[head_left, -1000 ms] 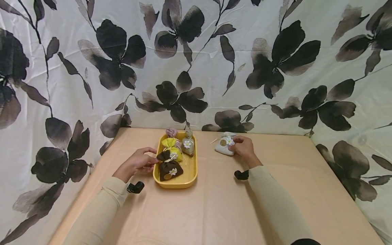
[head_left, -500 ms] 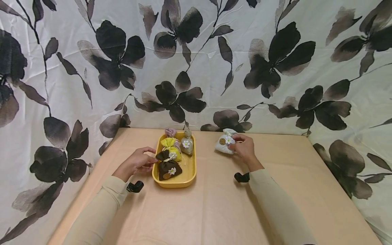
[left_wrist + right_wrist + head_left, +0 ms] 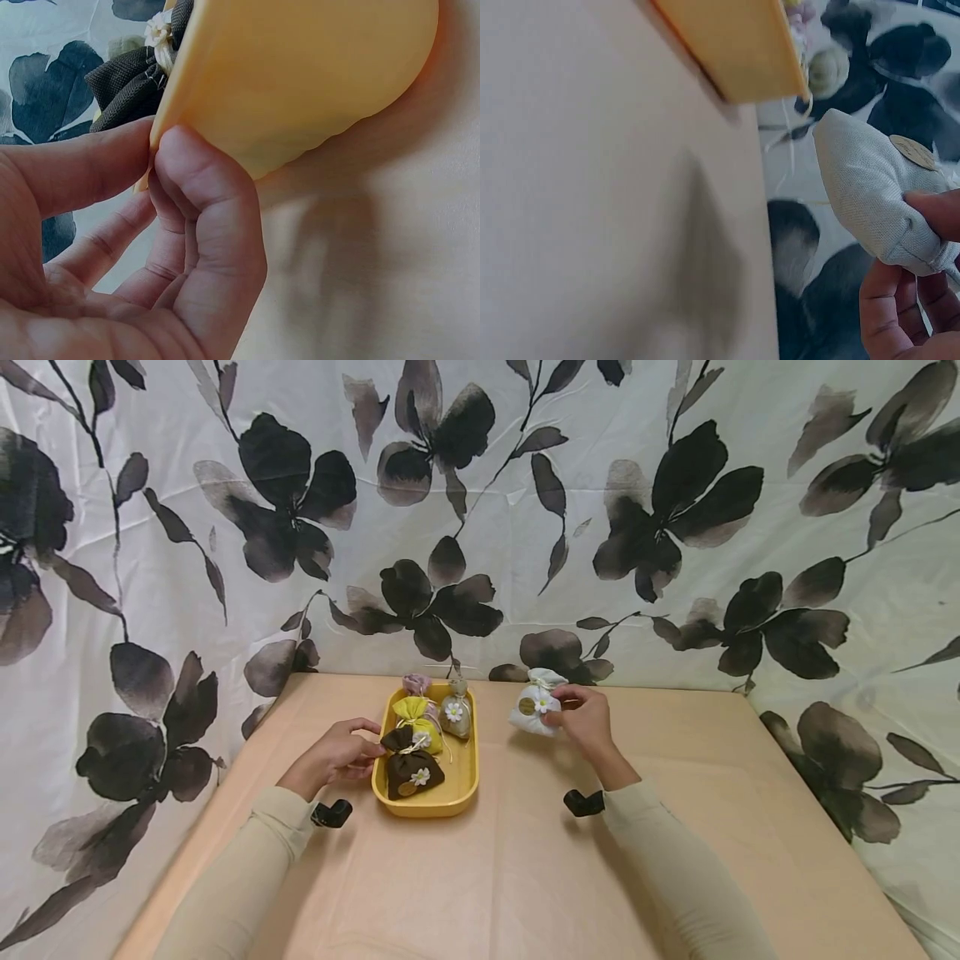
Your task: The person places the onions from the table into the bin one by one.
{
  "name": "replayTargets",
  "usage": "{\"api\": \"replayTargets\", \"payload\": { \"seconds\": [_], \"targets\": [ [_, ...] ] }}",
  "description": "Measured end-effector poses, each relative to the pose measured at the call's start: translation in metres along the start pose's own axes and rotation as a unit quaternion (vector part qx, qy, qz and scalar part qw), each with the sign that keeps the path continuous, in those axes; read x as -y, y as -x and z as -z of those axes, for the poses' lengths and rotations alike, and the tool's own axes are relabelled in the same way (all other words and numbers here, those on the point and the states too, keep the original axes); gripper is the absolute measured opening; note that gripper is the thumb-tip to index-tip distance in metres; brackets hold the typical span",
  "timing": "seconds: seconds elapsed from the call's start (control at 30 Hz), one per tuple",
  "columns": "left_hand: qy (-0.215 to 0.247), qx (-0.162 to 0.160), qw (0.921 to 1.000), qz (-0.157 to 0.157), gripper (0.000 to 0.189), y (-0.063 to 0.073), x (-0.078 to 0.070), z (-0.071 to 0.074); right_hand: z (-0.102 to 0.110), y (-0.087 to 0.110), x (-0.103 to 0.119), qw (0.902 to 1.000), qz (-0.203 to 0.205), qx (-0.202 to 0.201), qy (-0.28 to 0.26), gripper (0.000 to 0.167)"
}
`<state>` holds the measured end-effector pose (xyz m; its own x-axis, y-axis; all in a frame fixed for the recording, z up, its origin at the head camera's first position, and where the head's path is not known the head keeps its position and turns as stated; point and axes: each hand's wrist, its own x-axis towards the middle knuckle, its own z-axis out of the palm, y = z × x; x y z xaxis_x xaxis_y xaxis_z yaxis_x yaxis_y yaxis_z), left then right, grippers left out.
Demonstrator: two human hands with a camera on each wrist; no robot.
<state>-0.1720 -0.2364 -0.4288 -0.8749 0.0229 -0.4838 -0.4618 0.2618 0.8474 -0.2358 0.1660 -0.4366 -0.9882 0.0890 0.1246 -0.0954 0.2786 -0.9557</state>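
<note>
My left hand (image 3: 341,757) pinches the left rim of a yellow tray (image 3: 465,785); thumb and forefinger meet on that rim in the left wrist view. Inside the tray lie a dark brown drawstring pouch (image 3: 405,777), a yellow pouch (image 3: 411,710), a beige-grey pouch (image 3: 456,718) and a pink pouch (image 3: 417,683), partly hidden behind the yellow one. Right of the tray, my right hand (image 3: 588,727) grips a white drawstring pouch (image 3: 528,720) with a daisy and a round tan label. In the right wrist view the white pouch (image 3: 870,180) is held up off the table.
A peach-coloured cloth covers the table (image 3: 525,860). Its far edge meets a hanging white curtain (image 3: 525,527) printed with dark flowers. Black wrist cameras (image 3: 583,803) sit on both forearms. The tray's wall (image 3: 735,52) stands close by the white pouch in the right wrist view.
My right hand has lifted the white pouch off the table and carried it a little left towards the tray. My left hand still holds the tray's rim in place.
</note>
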Motion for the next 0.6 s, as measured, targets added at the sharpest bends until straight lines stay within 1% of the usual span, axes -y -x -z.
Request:
{"api": "replayTargets", "payload": {
  "seconds": [0.2,0.3,0.43,0.6],
  "targets": [
    [-0.002,-0.003,1.0000,0.005,0.047,-0.001,0.001,0.000,-0.015,0.013,0.013,0.9998,0.015,0.016,-0.005,0.035],
    [0.001,-0.004,1.0000,0.006,0.048,-0.001,0.001,0.000,-0.022,0.021,0.021,0.9991,0.034,0.019,-0.018,0.035],
    [0.002,-0.006,1.0000,0.006,0.048,-0.001,0.000,-0.001,-0.031,0.028,0.031,0.9979,0.054,0.017,-0.029,0.036],
    [0.001,-0.007,1.0000,0.006,0.048,-0.001,-0.001,-0.002,-0.040,0.036,0.042,0.9969,0.069,0.010,-0.037,0.036]
  ]
}}
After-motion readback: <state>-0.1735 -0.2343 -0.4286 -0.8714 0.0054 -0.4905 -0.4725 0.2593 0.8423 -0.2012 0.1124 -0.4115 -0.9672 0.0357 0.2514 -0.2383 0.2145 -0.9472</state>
